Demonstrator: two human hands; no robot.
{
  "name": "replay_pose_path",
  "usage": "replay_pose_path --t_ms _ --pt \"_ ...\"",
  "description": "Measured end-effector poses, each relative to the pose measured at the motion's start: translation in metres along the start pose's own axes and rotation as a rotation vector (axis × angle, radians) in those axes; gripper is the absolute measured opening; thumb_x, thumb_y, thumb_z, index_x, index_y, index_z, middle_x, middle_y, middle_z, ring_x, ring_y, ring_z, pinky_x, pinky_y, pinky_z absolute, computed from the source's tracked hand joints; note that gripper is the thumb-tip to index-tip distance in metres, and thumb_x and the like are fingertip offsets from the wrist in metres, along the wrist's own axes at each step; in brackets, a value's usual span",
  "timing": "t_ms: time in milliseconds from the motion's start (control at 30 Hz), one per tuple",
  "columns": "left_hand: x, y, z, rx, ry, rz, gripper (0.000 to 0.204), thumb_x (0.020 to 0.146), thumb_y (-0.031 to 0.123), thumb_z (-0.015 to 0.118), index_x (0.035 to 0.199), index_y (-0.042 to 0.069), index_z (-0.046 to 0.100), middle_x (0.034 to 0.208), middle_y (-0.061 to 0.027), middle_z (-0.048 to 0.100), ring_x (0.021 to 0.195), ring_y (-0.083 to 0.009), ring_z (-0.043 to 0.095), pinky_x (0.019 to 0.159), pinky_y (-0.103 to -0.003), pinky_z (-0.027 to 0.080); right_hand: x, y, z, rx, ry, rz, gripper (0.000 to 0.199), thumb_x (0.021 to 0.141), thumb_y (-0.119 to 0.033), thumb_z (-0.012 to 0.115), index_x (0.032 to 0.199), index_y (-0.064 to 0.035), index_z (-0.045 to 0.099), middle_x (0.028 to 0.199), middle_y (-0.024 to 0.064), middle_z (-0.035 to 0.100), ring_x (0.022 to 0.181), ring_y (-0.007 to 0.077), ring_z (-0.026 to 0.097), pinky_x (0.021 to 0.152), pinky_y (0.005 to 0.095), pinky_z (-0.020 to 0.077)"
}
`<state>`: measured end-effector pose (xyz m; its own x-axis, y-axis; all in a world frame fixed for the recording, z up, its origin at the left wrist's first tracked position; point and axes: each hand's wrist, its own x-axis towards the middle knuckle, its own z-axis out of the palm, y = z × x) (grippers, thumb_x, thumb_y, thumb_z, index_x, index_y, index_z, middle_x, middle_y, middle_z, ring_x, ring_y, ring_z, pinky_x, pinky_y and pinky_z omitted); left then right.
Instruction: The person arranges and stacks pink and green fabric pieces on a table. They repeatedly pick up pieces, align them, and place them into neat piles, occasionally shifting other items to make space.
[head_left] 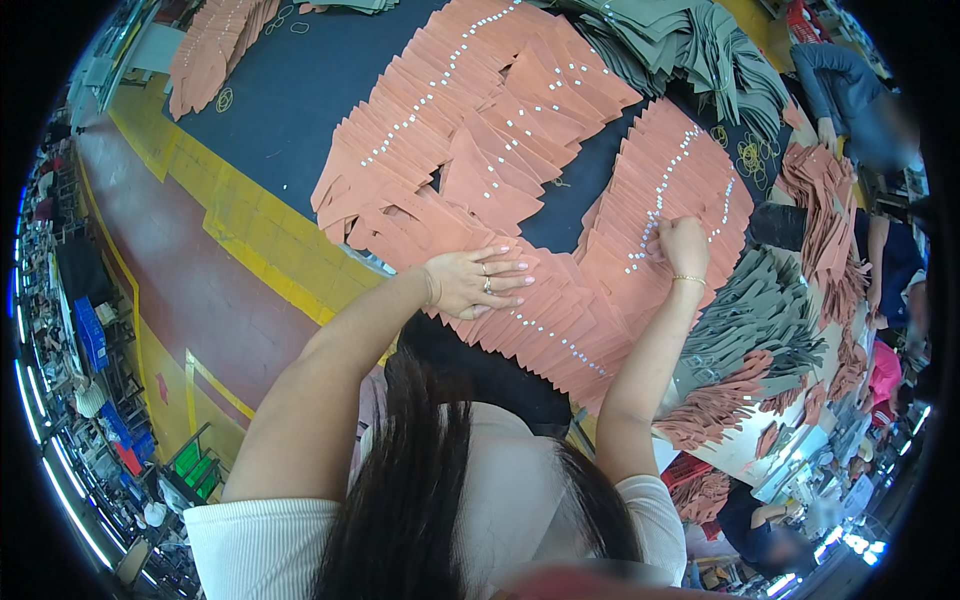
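Note:
Overlapping salmon-coloured cut fabric pieces (420,150) lie fanned out in rows on a dark table, many with a small white sticker. My left hand (480,283), with rings on it, rests flat on the near row with its fingers stretched out. To the right, my right hand (682,246) is closed over another fanned stack of salmon pieces (625,190), beside a line of white stickers (655,205). Its fingertips are curled together, and whatever they may hold is too small or hidden to name.
Grey-green fabric stacks (690,50) lie at the far right, and more grey-green pieces (765,320) at the right. Yellow ties (757,158) sit on the dark tabletop (290,110). A yellow-marked floor (265,260) runs along the left. Co-workers (850,95) stand at the right.

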<state>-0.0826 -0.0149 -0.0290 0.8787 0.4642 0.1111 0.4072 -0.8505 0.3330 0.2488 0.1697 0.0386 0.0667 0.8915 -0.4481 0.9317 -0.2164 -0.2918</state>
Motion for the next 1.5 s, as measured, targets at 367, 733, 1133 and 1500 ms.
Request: replay_pose_path --t_ms 367,733,1133,1500 --pt "0.000 0.000 -0.002 0.030 -0.021 0.003 0.059 0.080 0.035 0.057 0.138 0.031 0.050 0.158 -0.0016 0.030 0.147 -0.0249 0.022 0.122 -0.052 0.011 -0.026 -0.007 0.011 -0.162 0.166 -0.002 0.036 0.087 -0.030 0.055 0.086 0.0014 0.071 0.089 0.0263 0.068 0.087 0.0433 0.067 0.080 0.0511 0.0527" --pt "-0.001 0.001 -0.001 -0.010 -0.017 -0.020 0.057 0.081 0.034 0.057 0.138 0.029 0.051 0.157 -0.0022 0.031 0.147 -0.0247 0.023 0.121 -0.052 0.013 -0.035 -0.002 0.029 -0.152 0.323 -0.093 0.033 0.087 -0.028 0.059 0.101 0.0010 0.066 0.085 0.0266 0.068 0.084 0.0427 0.067 0.077 0.0513 0.0525" --pt "0.008 0.004 -0.016 0.083 -0.149 -0.045 0.051 0.084 0.032 0.055 0.134 0.027 0.055 0.153 -0.0033 0.038 0.145 -0.0252 0.028 0.120 -0.052 0.016 -0.044 0.006 0.061 0.161 0.563 -0.080 0.048 0.087 -0.017 0.060 0.131 -0.0008 0.055 0.075 0.0175 0.068 0.072 0.0353 0.067 0.068 0.0469 0.0524" --pt "0.006 0.004 -0.011 0.137 -0.084 -0.025 0.050 0.084 0.031 0.054 0.134 0.028 0.054 0.155 -0.0033 0.034 0.147 -0.0262 0.023 0.121 -0.051 0.011 -0.033 0.030 0.045 0.724 0.296 -0.059 0.057 0.088 -0.007 0.057 0.143 -0.0059 0.043 0.067 0.0078 0.067 0.056 0.0153 0.064 0.056 0.0295 0.0511"
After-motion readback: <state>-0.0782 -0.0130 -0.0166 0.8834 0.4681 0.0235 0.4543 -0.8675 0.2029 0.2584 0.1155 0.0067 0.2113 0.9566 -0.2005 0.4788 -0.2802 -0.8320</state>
